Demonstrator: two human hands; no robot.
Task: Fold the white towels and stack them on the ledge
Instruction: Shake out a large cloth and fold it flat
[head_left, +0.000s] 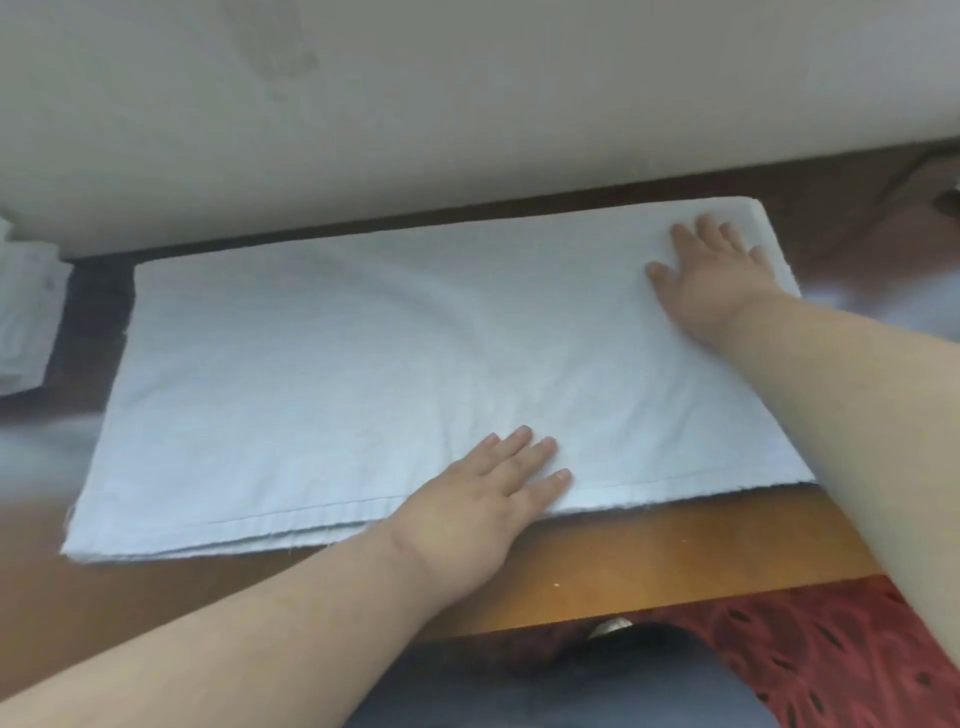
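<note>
A white towel (337, 374) lies folded into a long rectangle on the wooden ledge (649, 551), its layered hem along the near edge. My left hand (483, 499) rests flat on the towel's near edge, fingers spread and pointing right. Flat on the far right corner of the towel lies my right hand (717, 280), palm down with fingers apart. Neither hand grips the cloth.
A pale wall (415, 104) rises right behind the ledge. More white cloth (26, 312) sits bunched at the far left, and a blurred white patch (904, 306) shows at the right. Below the ledge are red patterned carpet (831, 665) and dark clothing (571, 686).
</note>
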